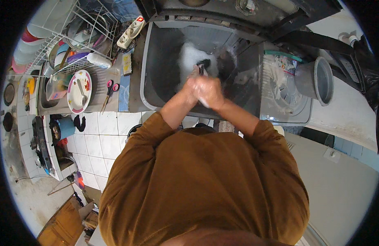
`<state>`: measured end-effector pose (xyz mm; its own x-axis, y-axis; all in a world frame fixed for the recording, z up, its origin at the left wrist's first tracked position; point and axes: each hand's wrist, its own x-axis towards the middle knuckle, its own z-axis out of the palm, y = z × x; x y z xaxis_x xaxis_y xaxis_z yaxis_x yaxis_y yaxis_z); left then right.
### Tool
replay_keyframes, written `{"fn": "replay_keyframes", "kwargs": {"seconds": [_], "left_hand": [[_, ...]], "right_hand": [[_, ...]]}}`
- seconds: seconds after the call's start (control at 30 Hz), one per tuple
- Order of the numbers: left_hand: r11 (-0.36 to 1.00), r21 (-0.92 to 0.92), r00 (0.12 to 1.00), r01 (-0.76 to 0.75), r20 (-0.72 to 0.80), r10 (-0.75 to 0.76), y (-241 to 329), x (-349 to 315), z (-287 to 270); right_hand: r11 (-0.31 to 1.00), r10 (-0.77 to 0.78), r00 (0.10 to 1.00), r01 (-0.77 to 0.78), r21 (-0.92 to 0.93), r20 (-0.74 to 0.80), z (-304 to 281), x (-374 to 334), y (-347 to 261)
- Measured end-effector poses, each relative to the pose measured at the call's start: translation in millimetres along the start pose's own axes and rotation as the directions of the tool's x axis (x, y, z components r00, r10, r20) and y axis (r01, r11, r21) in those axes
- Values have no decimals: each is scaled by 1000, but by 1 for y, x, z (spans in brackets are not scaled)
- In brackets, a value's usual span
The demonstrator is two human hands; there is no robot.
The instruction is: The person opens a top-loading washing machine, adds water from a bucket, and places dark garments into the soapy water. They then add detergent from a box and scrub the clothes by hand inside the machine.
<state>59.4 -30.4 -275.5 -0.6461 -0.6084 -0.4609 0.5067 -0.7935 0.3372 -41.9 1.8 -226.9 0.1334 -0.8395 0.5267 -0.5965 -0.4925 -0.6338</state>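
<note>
The left hand (191,85) and right hand (210,91), sudsy and pressed together, grip a dark item (204,63), mostly hidden, above foam (189,55) in the grey tub (144,76). Far left, a power strip's (130,33) red label is too small to read.

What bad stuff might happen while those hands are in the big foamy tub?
Water might splash from the tub onto the power strip beside it, which could be dangerous. The left hand and right hand look soapy, so whatever is between them might slip. The scissors point toward the front edge of the counter, so a bump might knock them off.
</note>
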Motion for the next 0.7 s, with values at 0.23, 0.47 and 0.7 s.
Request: {"fn": "replay_keyframes", "kwargs": {"seconds": [0.23, 0.47, 0.7], "left_hand": [[989, 148, 960, -29, -270, 69, 2, -14, 55], [838, 521, 972, -162, -62, 227, 12, -32, 53], [949, 270, 913, -163, -322, 249, 12, -4, 39]], "right_hand": [[941, 251, 962, -215, -262, 112, -17, 30, 22], [970, 198, 971, -174, -171, 135, -9, 27, 18], [999, -23, 991, 17, 42, 133, -7, 11, -27]]}}
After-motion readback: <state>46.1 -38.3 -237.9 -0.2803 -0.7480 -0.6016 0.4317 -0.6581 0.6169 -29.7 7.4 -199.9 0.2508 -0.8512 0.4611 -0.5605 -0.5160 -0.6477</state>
